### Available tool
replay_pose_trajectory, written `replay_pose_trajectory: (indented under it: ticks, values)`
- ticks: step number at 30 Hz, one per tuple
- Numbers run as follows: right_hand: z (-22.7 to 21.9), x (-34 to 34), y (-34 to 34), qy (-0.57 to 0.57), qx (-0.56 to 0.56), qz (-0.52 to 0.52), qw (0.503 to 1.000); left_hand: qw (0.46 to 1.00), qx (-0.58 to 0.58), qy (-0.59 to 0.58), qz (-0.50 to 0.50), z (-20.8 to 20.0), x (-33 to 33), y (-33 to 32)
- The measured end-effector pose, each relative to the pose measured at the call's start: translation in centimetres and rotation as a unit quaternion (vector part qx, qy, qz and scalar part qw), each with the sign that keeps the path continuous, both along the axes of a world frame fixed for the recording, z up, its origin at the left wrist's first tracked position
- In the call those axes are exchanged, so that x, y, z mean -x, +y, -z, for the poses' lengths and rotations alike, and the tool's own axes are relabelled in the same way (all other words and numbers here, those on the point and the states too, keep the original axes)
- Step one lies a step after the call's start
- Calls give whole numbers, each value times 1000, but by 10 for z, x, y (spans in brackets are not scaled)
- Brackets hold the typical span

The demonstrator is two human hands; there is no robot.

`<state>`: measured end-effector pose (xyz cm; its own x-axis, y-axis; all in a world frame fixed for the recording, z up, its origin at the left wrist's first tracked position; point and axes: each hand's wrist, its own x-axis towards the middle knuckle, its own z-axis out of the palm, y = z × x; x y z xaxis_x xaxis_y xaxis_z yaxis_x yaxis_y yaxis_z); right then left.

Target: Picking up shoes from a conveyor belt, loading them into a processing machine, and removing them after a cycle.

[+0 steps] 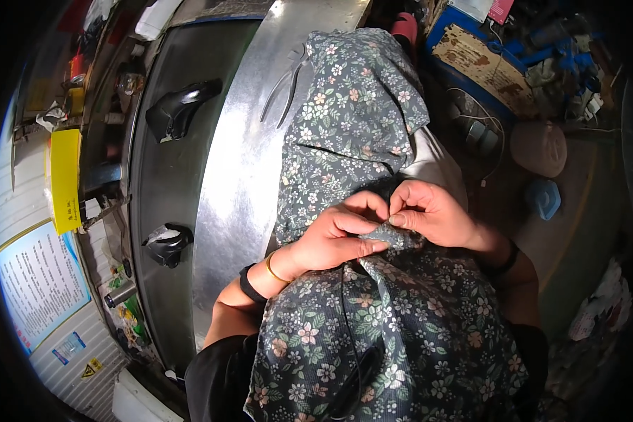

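Together, two hands (337, 238) (431, 214) at one bunched cloth (403, 239)

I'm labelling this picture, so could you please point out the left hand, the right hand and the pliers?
Left hand (323, 240), head view: back of the hand.
Right hand (435, 213), head view: back of the hand.
Pliers (292, 88), head view: on one handle.

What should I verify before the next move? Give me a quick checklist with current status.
1. Left hand pinching the grey fabric: ok.
2. Right hand at the fabric's upper edge: ok.
3. Something pinched between the right fingertips: cannot tell, too small.
4. Pliers out of both hands, lying on the metal surface: ok.
5. Floral apron free of creases: not ok, it is folded and rumpled.
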<state>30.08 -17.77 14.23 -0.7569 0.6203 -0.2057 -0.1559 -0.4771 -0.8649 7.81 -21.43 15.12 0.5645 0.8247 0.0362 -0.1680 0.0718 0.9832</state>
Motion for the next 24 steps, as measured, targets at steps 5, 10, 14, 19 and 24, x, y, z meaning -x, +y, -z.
replay_pose_trajectory:
  ticks: [5,10,14,19,24]
  values:
    - [11,1,-5,29,-8,-17,999,998,-27,60,-9,-6,-1,-1]
    - [2,-5,3,-1,65,-51,997,998,-66,23,3,-7,-5,1]
    - [-21,-18,12,-74,-178,48,980,993,-96,67,-5,-12,-3,0]
    - [-46,-11,9,-121,-351,20,928,978,-177,104,-42,-5,-2,-4]
    - [-48,-8,10,-146,-389,-8,910,955,-237,174,-43,-16,-2,-2]
